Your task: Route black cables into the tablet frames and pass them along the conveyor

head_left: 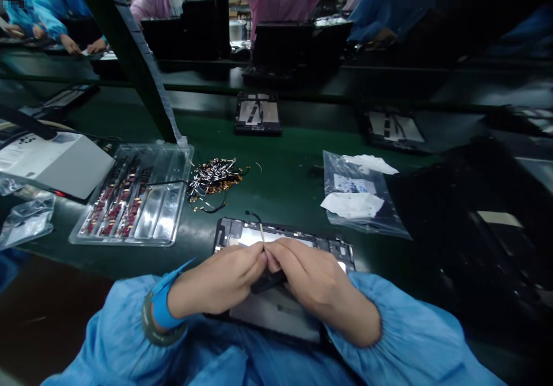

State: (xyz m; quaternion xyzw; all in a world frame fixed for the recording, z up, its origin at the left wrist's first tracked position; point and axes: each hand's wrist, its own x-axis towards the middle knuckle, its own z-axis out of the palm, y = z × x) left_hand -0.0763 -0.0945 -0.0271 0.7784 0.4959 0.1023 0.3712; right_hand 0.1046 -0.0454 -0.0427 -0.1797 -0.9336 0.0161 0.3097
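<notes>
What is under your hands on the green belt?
An open black flat device with a silvery inner plate; its top edge and lower plate show. The left hand and right hand, pinching a thin black-tipped cable, cover its middle.

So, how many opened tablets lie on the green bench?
3: the near tablet under the left hand and right hand, which pinch a thin cable; the middle tablet on the far belt; the right tablet further right. A dark shape far left may be a fourth.
</notes>
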